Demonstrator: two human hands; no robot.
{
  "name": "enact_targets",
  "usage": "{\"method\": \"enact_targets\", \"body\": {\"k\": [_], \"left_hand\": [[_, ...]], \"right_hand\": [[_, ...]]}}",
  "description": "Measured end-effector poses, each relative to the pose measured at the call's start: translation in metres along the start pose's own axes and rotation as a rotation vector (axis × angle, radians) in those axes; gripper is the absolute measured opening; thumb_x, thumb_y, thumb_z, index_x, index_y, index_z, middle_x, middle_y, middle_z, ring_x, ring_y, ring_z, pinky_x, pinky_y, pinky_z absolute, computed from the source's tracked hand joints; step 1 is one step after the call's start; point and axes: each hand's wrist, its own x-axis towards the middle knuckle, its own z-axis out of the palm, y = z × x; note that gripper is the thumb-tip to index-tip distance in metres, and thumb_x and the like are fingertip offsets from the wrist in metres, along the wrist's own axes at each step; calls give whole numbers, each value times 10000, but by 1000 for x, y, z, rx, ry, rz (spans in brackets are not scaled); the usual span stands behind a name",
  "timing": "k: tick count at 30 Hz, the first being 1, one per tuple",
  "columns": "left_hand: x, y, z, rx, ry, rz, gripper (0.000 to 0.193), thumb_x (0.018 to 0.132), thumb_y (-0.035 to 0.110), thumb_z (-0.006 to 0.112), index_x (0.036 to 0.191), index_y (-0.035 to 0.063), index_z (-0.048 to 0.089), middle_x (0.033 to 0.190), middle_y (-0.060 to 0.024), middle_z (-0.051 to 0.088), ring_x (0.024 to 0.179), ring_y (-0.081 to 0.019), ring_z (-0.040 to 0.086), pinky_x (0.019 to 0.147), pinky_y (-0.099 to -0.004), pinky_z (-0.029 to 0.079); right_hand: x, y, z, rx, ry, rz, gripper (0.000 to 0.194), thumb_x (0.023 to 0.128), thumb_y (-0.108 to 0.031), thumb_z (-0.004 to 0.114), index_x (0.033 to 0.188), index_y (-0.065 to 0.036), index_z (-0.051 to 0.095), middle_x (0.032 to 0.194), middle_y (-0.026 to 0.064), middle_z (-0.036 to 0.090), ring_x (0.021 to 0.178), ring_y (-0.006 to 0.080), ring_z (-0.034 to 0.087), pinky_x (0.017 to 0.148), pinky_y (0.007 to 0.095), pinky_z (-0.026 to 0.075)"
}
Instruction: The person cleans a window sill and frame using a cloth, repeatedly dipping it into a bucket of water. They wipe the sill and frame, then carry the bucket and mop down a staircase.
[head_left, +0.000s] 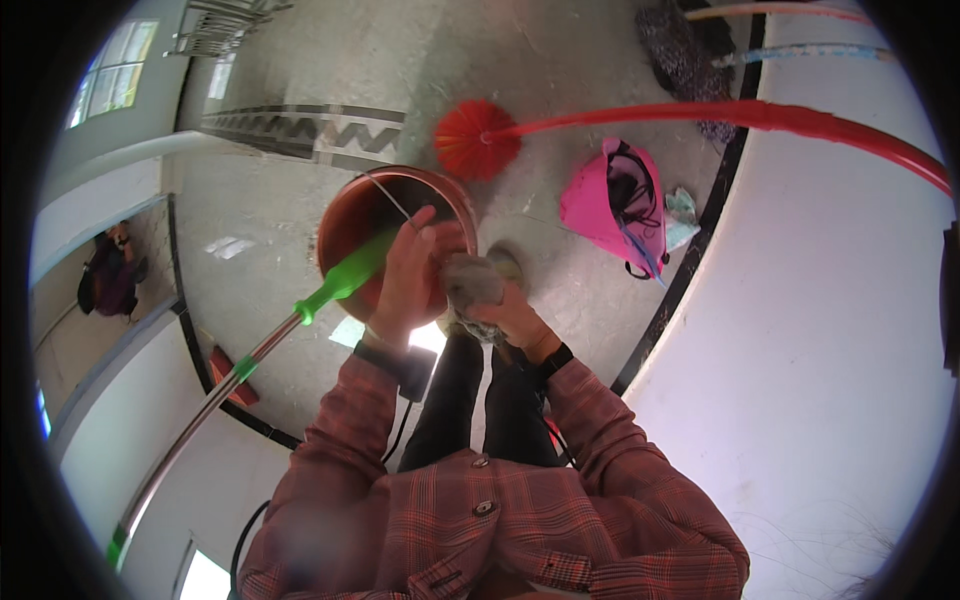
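Observation:
A brownish-red plastic bucket (330, 217) stands on the floor in front of my legs. My left hand (405, 274) is over its opening, and the thin wire handle (386, 193) runs up to its blurred fingers. Whether those fingers grip the wire cannot be made out. My right hand (514, 315) holds a bunched, wet-looking grey cloth (474, 281) at the bucket's right rim. The green plastic end (345, 277) of a metal pole (217, 394) reaches into the bucket from the left, passing behind my left hand. What lies at the bucket's bottom is hidden.
Beyond the bucket lies a round red bristle brush (478, 140) on a long red pole (652, 114). A pink bag (592, 195) with black cords sits at right, near the white wall (787, 315). A red object (234, 379) lies at left. Another person (116, 274) is visible through an opening.

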Motion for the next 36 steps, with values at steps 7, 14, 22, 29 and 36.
{"method": "enact_targets", "body": {"k": [7, 14, 22, 29, 36], "left_hand": [[-35, 39, -117, 87, 317, -125, 235, 969, 295, 504, 785, 152, 475, 574, 57, 325, 474, -88, 324, 472, -280, 365], [-43, 28, -189, 44, 387, -166, 308, 955, 382, 517, 745, 157, 492, 506, 56, 340, 367, -100, 305, 374, -299, 298], [-18, 26, -151, -51, 285, -319, 398, 901, 500, 571, 655, 224, 424, 510, 68, 260, 439, -113, 271, 448, -322, 239], [-49, 64, -178, -210, 389, -296, 378, 913, 476, 552, 642, 232, 450, 510, 61, 332, 412, -118, 290, 415, -312, 250], [-92, 103, -229, 1490, 361, 611, 202, 848, 259, 553, 949, 101, 629, 658, -48, 613, 548, -287, 572, 527, -387, 456]], "right_hand": [[-91, -66, -34, -789, 274, -127, 604, 672, -222, 770, 1199, -28, 547, 1090, 180, 648, 1008, 277, 647, 859, 370, 512], [-298, -110, -60, -1289, 560, 552, 622, 646, -357, 761, 1148, -50, 556, 1019, 186, 673, 960, 363, 647, 817, 423, 530], [-403, -134, 20, -1333, 774, 636, 698, 601, -397, 779, 1146, -29, 545, 1030, 197, 670, 982, 362, 641, 834, 424, 523], [-355, -162, 30, -1520, 641, 430, 688, 602, -400, 782, 1129, -25, 549, 1014, 201, 671, 971, 365, 643, 826, 427, 524], [-279, -189, 16, -1653, 410, 373, 678, 602, -402, 785, 1112, -21, 553, 998, 204, 673, 961, 367, 645, 819, 430, 525]]}}
